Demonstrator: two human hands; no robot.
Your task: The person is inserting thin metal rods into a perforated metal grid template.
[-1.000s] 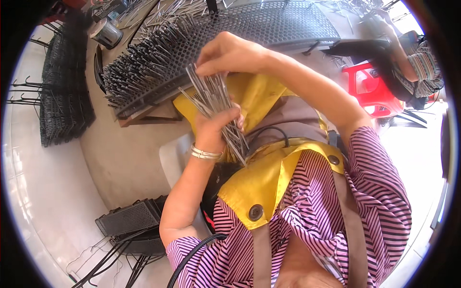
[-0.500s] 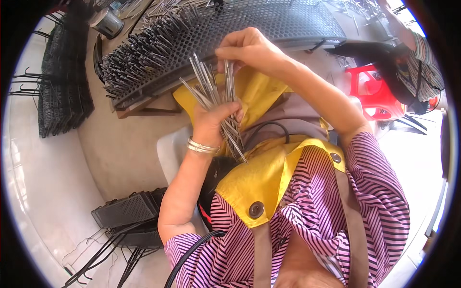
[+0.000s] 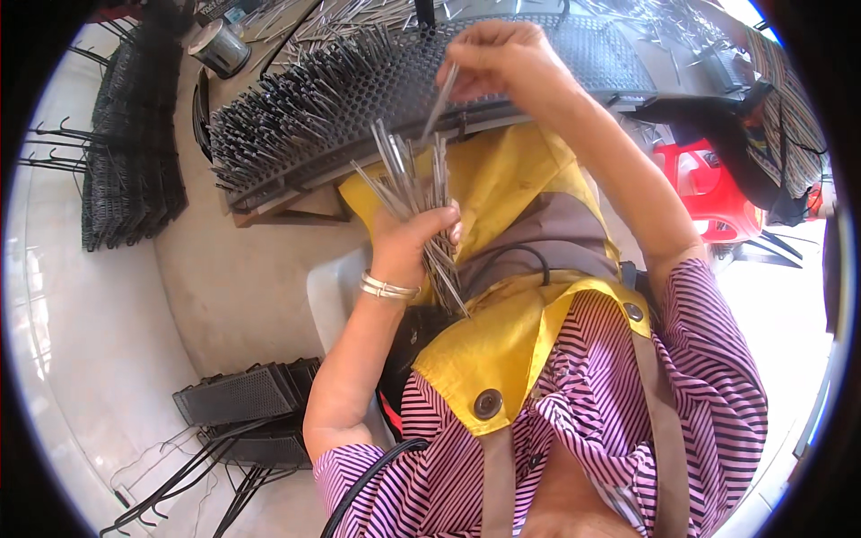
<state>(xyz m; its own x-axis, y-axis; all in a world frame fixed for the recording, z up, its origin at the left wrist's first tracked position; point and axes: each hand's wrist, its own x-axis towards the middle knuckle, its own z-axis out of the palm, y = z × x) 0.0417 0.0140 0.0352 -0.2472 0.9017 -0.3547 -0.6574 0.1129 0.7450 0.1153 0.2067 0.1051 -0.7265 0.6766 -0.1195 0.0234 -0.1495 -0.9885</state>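
Observation:
My left hand (image 3: 414, 235) is closed round a bundle of thin metal rods (image 3: 399, 166), held upright and fanned out above my lap. Between the fingertips of my right hand (image 3: 507, 61) is a single metal rod (image 3: 439, 106), slanting down and a little blurred, its lower end near the bundle's top. Just beyond both hands lies a dark perforated rack (image 3: 538, 56). Its left part is packed with standing rods (image 3: 287, 121), while bare holes show in the middle and right. A yellow apron (image 3: 502, 166) covers my lap beneath the bundle.
Loose rods (image 3: 359, 22) lie scattered on the table behind the rack, near a metal can (image 3: 218, 49). Stacked black racks (image 3: 134, 152) with hooks hang at left; more (image 3: 247, 403) sit lower left. A red stool (image 3: 708, 193) and another person's striped sleeve (image 3: 780, 108) are at right.
My right hand has lifted up and right, away from the bundle, drawing one rod with it. My left hand keeps its hold. The whole view has shifted slightly.

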